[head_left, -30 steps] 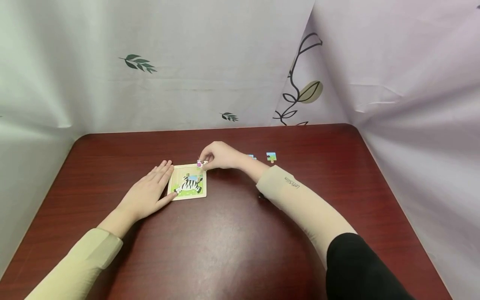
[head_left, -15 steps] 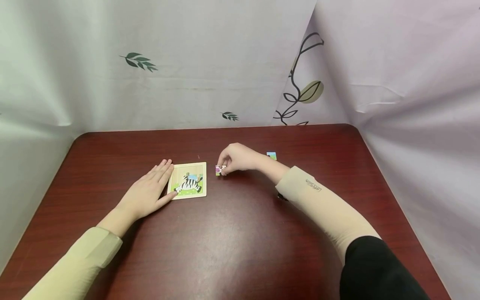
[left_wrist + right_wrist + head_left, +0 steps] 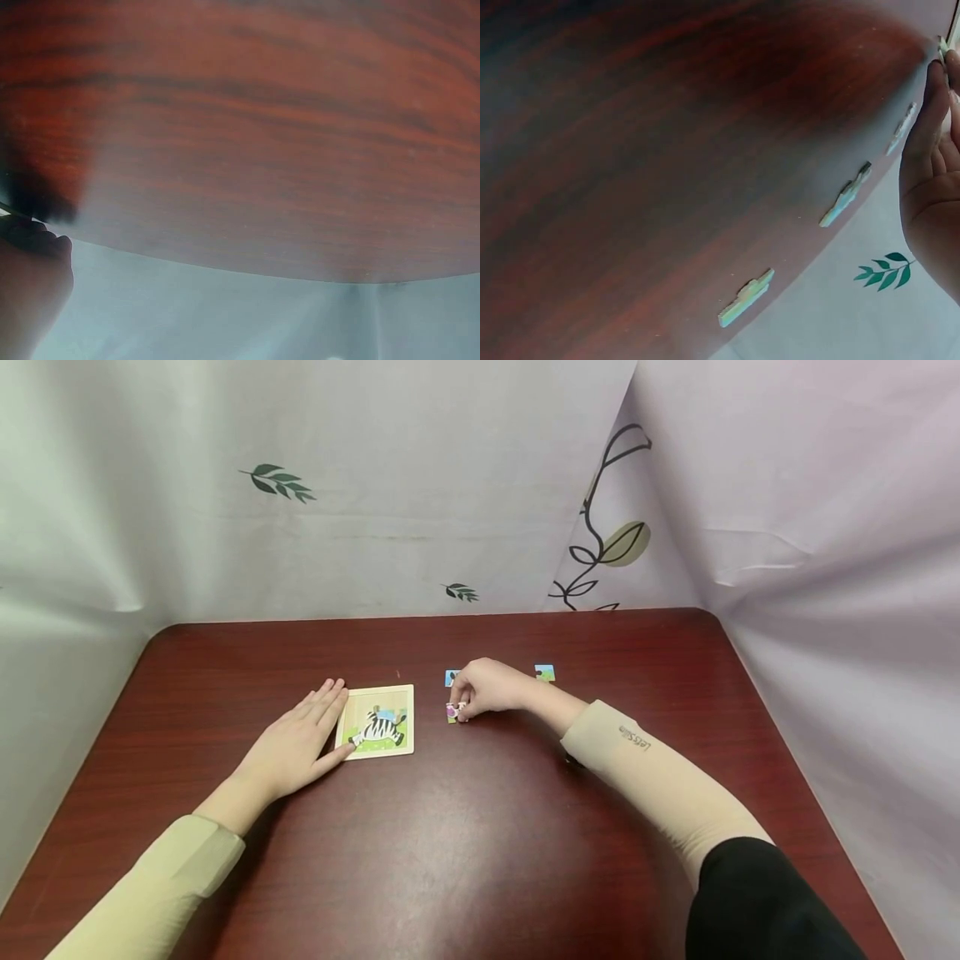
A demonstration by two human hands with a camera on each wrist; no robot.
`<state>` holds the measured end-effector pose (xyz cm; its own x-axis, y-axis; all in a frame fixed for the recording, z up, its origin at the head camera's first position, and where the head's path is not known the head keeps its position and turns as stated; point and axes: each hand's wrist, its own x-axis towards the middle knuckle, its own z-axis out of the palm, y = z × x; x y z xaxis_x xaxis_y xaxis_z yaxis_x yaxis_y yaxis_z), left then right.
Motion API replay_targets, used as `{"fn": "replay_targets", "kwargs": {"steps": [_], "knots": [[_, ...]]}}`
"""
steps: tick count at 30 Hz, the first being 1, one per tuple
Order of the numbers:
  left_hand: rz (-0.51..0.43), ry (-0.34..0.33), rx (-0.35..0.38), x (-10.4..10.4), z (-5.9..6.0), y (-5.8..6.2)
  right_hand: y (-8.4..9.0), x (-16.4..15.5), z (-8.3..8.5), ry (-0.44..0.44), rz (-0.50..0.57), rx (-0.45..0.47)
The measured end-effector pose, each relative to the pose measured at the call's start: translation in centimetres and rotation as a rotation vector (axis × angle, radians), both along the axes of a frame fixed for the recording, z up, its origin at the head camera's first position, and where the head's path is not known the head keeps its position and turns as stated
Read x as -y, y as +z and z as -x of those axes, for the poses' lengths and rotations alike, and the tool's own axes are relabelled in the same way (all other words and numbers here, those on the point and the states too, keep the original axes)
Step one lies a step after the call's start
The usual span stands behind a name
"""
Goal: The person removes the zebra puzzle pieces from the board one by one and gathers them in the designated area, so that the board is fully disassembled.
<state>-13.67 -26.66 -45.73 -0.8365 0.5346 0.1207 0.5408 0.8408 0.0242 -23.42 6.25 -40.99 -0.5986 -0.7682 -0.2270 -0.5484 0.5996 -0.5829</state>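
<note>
A square wooden puzzle board [image 3: 411, 720] with a zebra picture partly filled in lies on the table. My left hand [image 3: 300, 739] rests with its fingers straight along the board's left edge, the thumb at the lower left corner. To the right of the board, my right hand [image 3: 493, 687] pinches a puzzle piece [image 3: 452, 712] with pink and green on it, low over the table. Part of that piece is hidden by the fingers. Just behind the right hand, a blue puzzle piece [image 3: 451, 677] shows partly.
Farther right lies a blue and green puzzle piece [image 3: 545, 672]. The right wrist view shows loose pieces in a row, among them a near piece [image 3: 746, 298] and a middle piece [image 3: 846, 196]. A dark red table [image 3: 420, 860] stands before a pale curtain [image 3: 375, 527].
My right hand has moved from the board's upper right corner to the right and nearer to me, carrying the pink puzzle piece. My left hand has stayed in place.
</note>
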Motion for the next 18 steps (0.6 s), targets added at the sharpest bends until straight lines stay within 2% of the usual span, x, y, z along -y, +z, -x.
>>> {"fn": "replay_targets", "kwargs": {"steps": [12,18], "knots": [[-0.005,0.004,0.005,-0.15,0.0,0.27,-0.45,-0.22,-0.19,-0.032,-0.007,-0.118],[-0.004,0.008,0.014,-0.18,-0.06,0.41,-0.69,-0.47,-0.22,-0.044,0.018,-0.127]]}}
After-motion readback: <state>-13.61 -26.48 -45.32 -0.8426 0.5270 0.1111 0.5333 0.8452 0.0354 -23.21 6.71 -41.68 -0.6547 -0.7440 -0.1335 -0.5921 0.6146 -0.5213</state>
